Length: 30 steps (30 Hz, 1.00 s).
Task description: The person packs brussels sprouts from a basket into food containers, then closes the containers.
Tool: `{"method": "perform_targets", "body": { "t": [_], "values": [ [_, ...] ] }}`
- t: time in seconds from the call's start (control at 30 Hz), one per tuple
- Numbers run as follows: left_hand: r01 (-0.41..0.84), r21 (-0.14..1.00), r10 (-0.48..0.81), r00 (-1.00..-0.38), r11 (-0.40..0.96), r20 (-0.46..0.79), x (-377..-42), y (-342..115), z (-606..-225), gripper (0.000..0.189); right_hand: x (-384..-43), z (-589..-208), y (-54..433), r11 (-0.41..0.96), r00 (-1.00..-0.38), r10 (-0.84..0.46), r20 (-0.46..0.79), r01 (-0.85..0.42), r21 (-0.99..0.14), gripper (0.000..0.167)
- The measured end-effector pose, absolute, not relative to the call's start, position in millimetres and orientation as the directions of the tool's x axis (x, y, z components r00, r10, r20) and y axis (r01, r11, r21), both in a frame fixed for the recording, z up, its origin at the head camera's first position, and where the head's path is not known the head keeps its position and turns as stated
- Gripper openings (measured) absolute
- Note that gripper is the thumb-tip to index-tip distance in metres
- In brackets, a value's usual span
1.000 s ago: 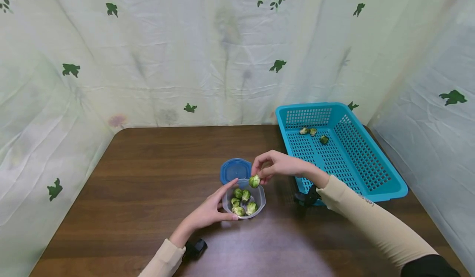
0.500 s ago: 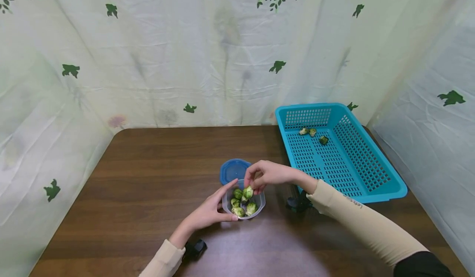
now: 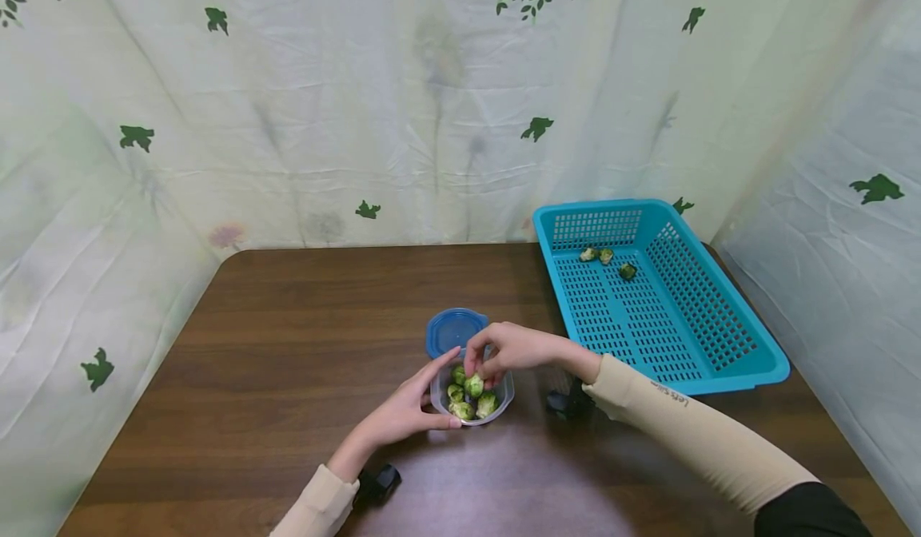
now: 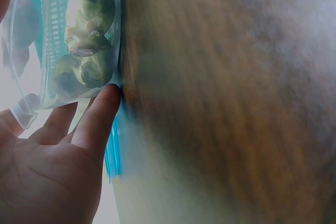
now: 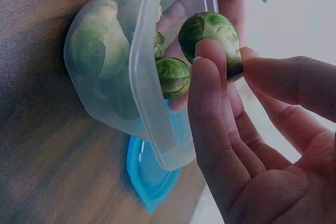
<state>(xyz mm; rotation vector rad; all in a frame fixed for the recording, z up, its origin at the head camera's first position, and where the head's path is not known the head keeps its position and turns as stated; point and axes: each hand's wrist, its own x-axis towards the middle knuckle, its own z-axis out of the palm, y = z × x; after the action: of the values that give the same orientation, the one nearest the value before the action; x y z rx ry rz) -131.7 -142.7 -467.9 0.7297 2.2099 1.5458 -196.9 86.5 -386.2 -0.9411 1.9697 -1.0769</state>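
A small clear plastic container (image 3: 509, 403) stands on the table with several Brussels sprouts (image 3: 460, 411) in it. My left hand (image 3: 406, 413) holds it from the left, thumb at the near side and fingers along the far side. Above its opening, my right hand (image 3: 514, 348) pinches another Brussels sprout (image 5: 210, 31) between thumb and fingertips. In the right wrist view this sprout is at the rim, in front of the sprouts inside. The left wrist view shows sprouts (image 4: 90, 14) through the container's wall and my left fingers (image 4: 100, 119) against its side.
The blue lid (image 3: 452, 331) lies on the table just behind the container. A large blue slotted basket (image 3: 665, 321) stands at the right, with several Brussels sprouts (image 3: 606, 256) near its far end. A patterned white curtain (image 3: 302, 121) hangs behind the brown table (image 3: 302, 321).
My right hand has moved left and down with the Brussels sprout, from the container's far right rim to over its opening. The left hand has stayed in place on the container.
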Motion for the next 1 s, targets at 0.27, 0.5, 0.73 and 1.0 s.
{"method": "perform_targets", "body": {
  "t": [0.27, 0.5, 0.73, 1.0],
  "values": [
    [0.210, 0.939, 0.588, -0.808, 0.273, 0.010, -132, -142, -468, 0.093, -198, -387, 88, 0.404, -0.513, -0.824, -0.241, -0.233, -0.885, 0.016],
    [0.203, 0.941, 0.590, -0.807, 0.272, 0.004, -132, -142, -467, 0.093, -201, -379, 96, 0.398, -0.527, -0.819, -0.224, -0.242, -0.885, 0.015],
    [0.202, 0.946, 0.592, -0.806, 0.255, 0.013, -132, -142, -467, 0.094, -205, -368, 106, 0.393, -0.559, -0.804, -0.201, -0.247, -0.886, 0.015],
    [0.217, 0.948, 0.599, -0.800, 0.231, 0.037, -132, -142, -470, 0.094, -209, -361, 122, 0.359, -0.602, -0.779, -0.175, -0.201, -0.911, 0.011]
  ]
}}
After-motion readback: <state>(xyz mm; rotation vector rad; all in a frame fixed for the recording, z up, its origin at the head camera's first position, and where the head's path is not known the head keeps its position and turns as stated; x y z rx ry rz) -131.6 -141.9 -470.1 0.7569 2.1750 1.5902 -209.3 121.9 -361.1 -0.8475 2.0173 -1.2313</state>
